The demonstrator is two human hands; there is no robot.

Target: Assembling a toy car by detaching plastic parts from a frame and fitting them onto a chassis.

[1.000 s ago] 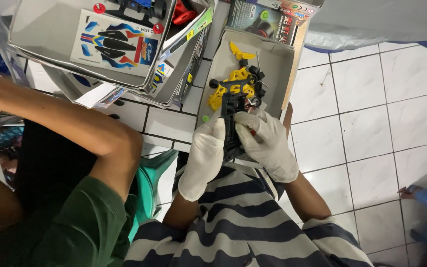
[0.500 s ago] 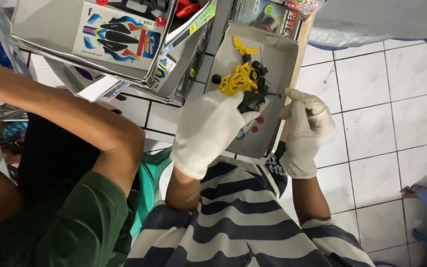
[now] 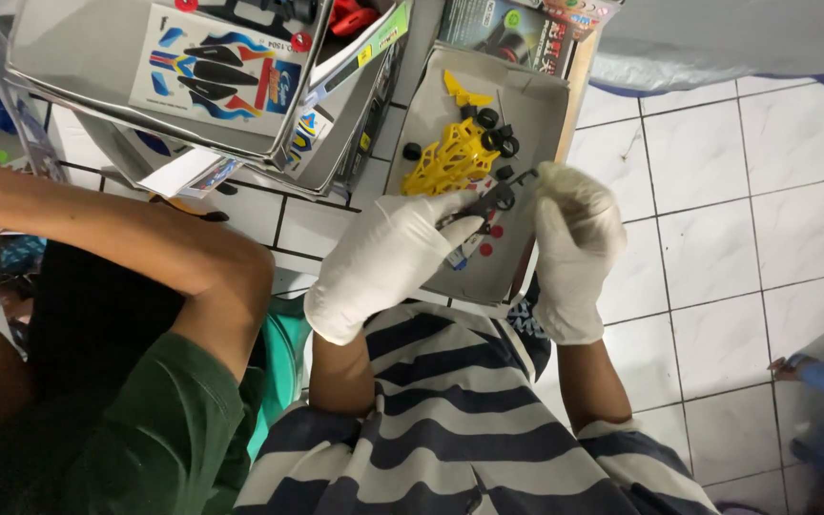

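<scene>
Working a small dark part (image 3: 496,197) between 2 white-gloved hands above an open grey box tray (image 3: 545,105) on the tiled floor (image 3: 717,191), seemingly in the middle of fitting or trimming a piece of a toy model kit. Left hand (image 3: 383,262) pinching the near end of the dark part with thumb and forefinger pressed together; right hand (image 3: 569,243) curling its fingers closed around the far end, holding a thin black stem sticking out toward the tray. Dark part sitting bridged between both grips, just over the tray's lower half, near the yellow chassis frame (image 3: 450,164) and loose black wheels (image 3: 498,133) lying inside. Next move probably calling for a steady left pinch while twisting or pressing with the right, keeping the piece over the tray in case of a slip. Another person's bare arm (image 3: 126,238) reaching across at left, well apart from the work
</scene>
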